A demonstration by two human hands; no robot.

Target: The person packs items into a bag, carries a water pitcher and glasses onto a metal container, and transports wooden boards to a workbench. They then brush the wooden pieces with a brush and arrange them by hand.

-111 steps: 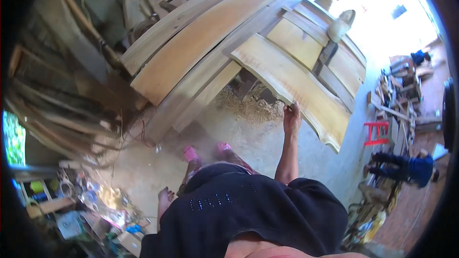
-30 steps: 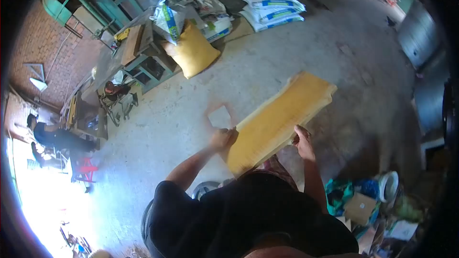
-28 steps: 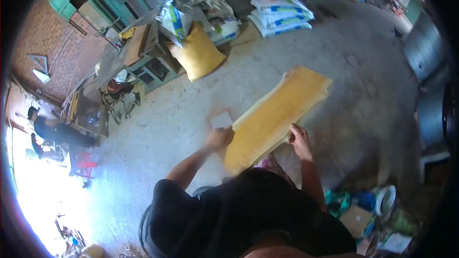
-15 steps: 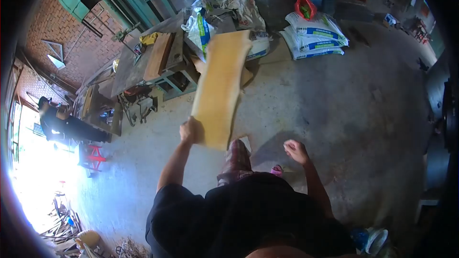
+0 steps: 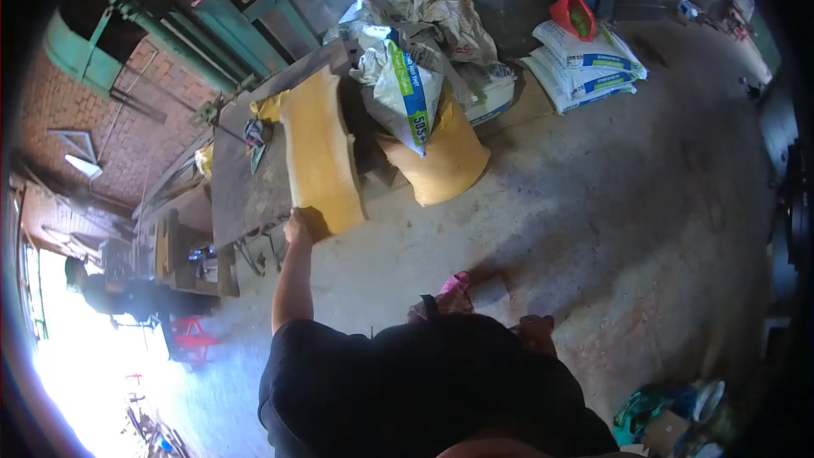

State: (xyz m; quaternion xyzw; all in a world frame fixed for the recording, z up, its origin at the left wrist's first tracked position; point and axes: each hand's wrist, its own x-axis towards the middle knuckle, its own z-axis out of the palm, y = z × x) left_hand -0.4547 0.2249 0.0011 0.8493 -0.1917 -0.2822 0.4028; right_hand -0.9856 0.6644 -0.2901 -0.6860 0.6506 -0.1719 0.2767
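Note:
A yellowish wooden board (image 5: 322,153) with wavy edges reaches from my left hand over the worktable (image 5: 246,174). My left hand (image 5: 297,227) is closed round the board's near left corner. Low by my right side is my right hand (image 5: 537,331), away from the board; its fingers are blurred and partly dark, so their pose cannot be made out. Beside the board's far end lies a yellow object (image 5: 268,108) on the worktable, with a small dark tool near it.
A green machine (image 5: 195,34) stands behind the worktable. To its right are a yellow sack (image 5: 445,157) and a white-blue bag (image 5: 398,85). Stacked white sacks (image 5: 585,68) stand farther right. A person (image 5: 127,293) is at the left, near a red stool (image 5: 193,339).
The board has moved left and forward in my left hand, from in front of the sacks to over the worktable. My right hand has dropped lower, nearer my body.

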